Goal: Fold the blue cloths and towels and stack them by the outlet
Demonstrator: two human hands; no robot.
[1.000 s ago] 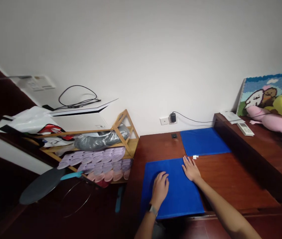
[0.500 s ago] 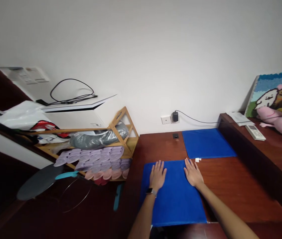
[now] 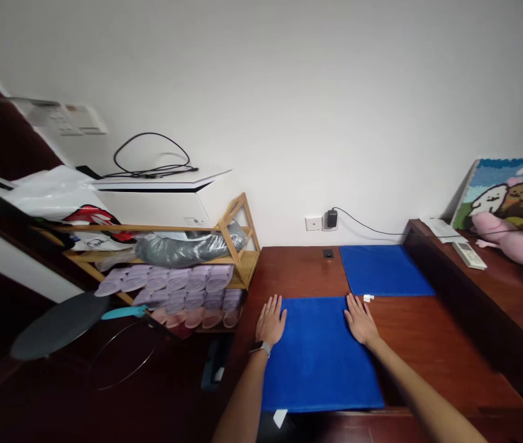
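Observation:
A blue cloth (image 3: 319,357) lies spread flat on the reddish-brown desk, its near edge at the desk's front, where a white tag (image 3: 280,418) hangs down. My left hand (image 3: 271,321) rests palm down at the cloth's far left corner, fingers stretched out, a watch on the wrist. At the far right corner my right hand (image 3: 360,321) lies flat too, fingers extended and partly over the cloth's edge. Neither hand grips anything. Behind and to the right is a second blue cloth (image 3: 386,271), laid flat, with a small white tag (image 3: 368,298) at its near edge.
Left of the desk (image 3: 298,271) stands a wooden rack (image 3: 243,264) with rows of slippers (image 3: 197,280) and a white box (image 3: 160,206) on top. A round grey stool (image 3: 61,326) is lower left. On the raised right ledge lie a remote (image 3: 469,254) and pink plush toy (image 3: 517,240).
My left hand has slid left across the cloth to its far left corner. My right hand stays near the far right corner. The camera view has shifted slightly.

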